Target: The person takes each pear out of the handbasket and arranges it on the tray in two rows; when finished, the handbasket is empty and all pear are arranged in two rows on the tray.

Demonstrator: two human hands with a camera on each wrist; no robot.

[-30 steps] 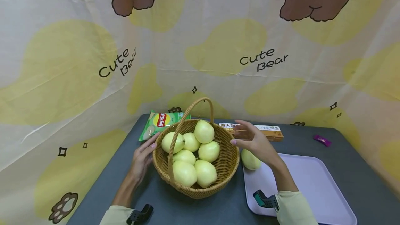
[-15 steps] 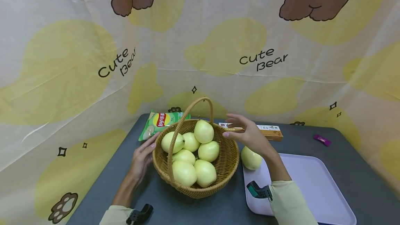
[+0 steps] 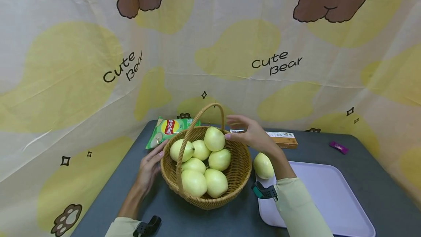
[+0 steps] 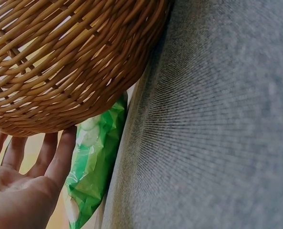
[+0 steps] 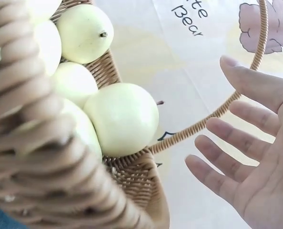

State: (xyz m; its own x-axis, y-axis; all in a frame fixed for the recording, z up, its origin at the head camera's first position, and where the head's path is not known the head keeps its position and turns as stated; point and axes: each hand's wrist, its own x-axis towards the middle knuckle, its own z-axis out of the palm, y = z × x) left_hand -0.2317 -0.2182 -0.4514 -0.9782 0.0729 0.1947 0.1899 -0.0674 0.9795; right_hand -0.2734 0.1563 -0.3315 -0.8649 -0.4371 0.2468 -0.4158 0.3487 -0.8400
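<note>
While the table (image 3: 197, 222) is bearing the basket (image 3: 239, 156), likely stiff but heavy, its handle (image 5: 191, 129) is seemingly offering the best hold. The left hand (image 3: 148, 171) is touching the basket, fingers extended; the right hand (image 3: 251, 134) is hovering empty, spread, near the probably slick rear fruit (image 3: 215, 139) inside.

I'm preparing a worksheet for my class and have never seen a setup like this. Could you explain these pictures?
There is no machine here, just a person's bare left hand and right hand. The widest picture comes from a camera on the head; the other two come from cameras on each wrist. On the dark table stands a wicker basket of pale green fruit. Around it lie a chip bag, a long box, a purple packet and a lavender tray with another fruit at its corner. The left hand touches the basket's side; the right, holding nothing, hovers near its handle.
</note>
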